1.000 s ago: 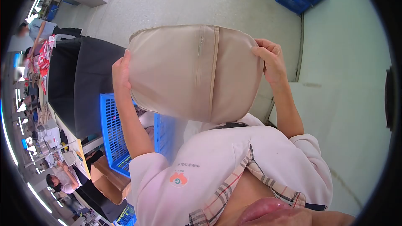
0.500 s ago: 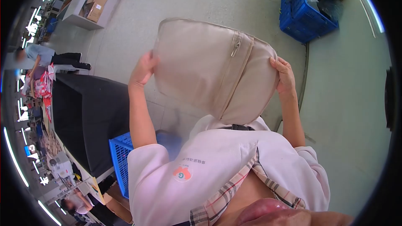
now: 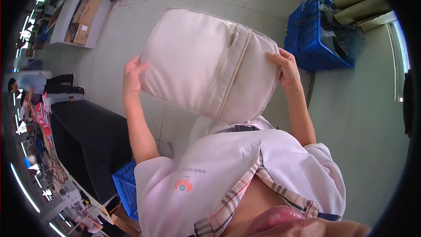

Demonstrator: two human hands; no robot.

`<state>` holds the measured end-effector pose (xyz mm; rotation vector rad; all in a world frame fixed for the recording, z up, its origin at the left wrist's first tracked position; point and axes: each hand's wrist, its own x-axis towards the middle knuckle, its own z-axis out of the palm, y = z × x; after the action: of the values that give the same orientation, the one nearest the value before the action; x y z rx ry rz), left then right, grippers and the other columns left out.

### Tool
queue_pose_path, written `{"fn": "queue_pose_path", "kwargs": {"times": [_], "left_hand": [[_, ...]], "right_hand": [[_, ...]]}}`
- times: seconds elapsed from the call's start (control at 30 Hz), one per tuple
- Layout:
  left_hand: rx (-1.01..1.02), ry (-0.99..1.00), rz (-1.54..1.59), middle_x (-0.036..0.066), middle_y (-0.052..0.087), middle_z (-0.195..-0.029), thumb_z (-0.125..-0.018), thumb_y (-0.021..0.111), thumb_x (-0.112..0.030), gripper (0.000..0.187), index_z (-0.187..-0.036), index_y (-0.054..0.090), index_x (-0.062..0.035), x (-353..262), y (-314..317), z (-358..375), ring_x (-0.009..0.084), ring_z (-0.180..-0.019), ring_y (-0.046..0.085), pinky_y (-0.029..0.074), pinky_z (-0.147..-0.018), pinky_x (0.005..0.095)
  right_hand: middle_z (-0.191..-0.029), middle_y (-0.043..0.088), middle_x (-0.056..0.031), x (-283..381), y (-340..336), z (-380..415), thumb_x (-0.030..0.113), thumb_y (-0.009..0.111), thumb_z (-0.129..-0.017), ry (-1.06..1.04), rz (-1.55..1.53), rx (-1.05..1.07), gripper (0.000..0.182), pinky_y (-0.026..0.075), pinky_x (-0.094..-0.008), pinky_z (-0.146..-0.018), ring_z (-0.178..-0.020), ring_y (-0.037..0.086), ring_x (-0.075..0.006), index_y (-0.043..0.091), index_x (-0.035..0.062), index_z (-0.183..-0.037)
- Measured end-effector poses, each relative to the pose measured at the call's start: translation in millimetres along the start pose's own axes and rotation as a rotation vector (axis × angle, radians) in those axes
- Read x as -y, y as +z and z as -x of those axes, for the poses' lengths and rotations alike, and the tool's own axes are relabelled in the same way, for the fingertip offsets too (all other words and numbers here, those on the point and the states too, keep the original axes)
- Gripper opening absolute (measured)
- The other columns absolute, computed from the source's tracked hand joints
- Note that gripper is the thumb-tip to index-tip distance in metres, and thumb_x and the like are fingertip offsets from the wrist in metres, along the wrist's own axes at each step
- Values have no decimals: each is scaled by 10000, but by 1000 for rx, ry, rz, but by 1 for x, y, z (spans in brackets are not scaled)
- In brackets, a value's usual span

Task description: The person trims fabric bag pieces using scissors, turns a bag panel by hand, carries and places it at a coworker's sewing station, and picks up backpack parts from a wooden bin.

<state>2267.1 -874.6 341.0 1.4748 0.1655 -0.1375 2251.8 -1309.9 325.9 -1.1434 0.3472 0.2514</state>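
A beige fabric piece with rounded corners is stretched out in front of my chest. A zipper with a metal pull runs across it, nearer its right end. My left hand is closed on the left edge of the piece, its fingertips slightly blurred. At the opposite edge, my right hand pinches the fabric, thumb on the near face. The back of the piece is hidden.
Blue crate with plastic bags stands at the upper right beside rolled material. At left are a black-covered table, another blue crate and a person. A grey shelf holds cardboard boxes.
Both hands and the beige piece have shifted slightly up and left in view. The piece looks flatter and brighter, and the surroundings have shifted with the head.
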Motion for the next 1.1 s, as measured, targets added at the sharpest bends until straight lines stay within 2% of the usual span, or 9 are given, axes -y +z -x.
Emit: {"fn": "queue_pose_path", "kwargs": {"times": [0.17,0.3,0.53,0.63,0.8,0.83,1.0,1.1], "left_hand": [[35,81,-11,102,625,-939,-750,608,-40,293,-1024,563,56,-68,15,-142,147,-835,580,423,-803,245],[157,146,21,106,623,-958,-758,612,-43,298,-1033,556,56,-111,40,-285,146,-848,583,427,-806,244],[356,230,-6,103,624,-964,-738,629,-30,332,-1049,551,54,-196,150,-478,139,-847,585,430,-802,241],[420,251,-48,98,627,-956,-723,634,-17,339,-1045,559,55,-211,203,-561,132,-841,585,432,-794,238],[450,250,-138,97,627,-955,-705,625,0,338,-1034,570,58,-226,301,-694,132,-843,580,428,-798,244],[441,253,-143,98,625,-959,-705,625,-2,342,-1037,569,58,-222,309,-686,134,-846,579,429,-798,247],[379,223,-178,108,619,-963,-707,625,-11,355,-1048,563,64,-243,386,-803,142,-855,577,431,-796,250],[345,160,-194,106,623,-928,-708,617,-3,301,-997,574,69,-235,426,-851,137,-836,579,439,-775,244]], "right_hand": [[-747,625,-40,71,7,-119,68,675,-705,-30,-28,39,188,475,-243,-635,-657,577,-103,632,-1,-874],[-756,624,-38,124,3,-216,76,699,-687,-82,-114,30,205,470,-241,-656,-664,576,-110,631,8,-869],[-804,616,-28,219,-37,-336,145,651,-757,-224,-60,-36,257,475,-228,-624,-677,577,-91,595,-8,-956],[-758,615,-19,244,-67,-408,138,643,-771,-229,-58,-69,177,460,-214,-591,-648,562,-77,618,5,-885],[-734,611,-11,306,-131,-554,132,642,-771,-236,-85,-114,148,451,-217,-594,-625,549,-72,626,12,-855],[-734,611,-9,302,-141,-554,132,643,-771,-238,-92,-111,148,450,-217,-597,-622,547,-71,626,12,-855],[-737,610,-7,388,-192,-680,142,642,-771,-220,-107,-86,147,441,-208,-599,-633,542,-68,628,16,-848],[-739,609,-5,401,-226,-734,149,643,-769,-202,-128,-132,152,439,-206,-606,-635,539,-66,628,18,-845]]}}
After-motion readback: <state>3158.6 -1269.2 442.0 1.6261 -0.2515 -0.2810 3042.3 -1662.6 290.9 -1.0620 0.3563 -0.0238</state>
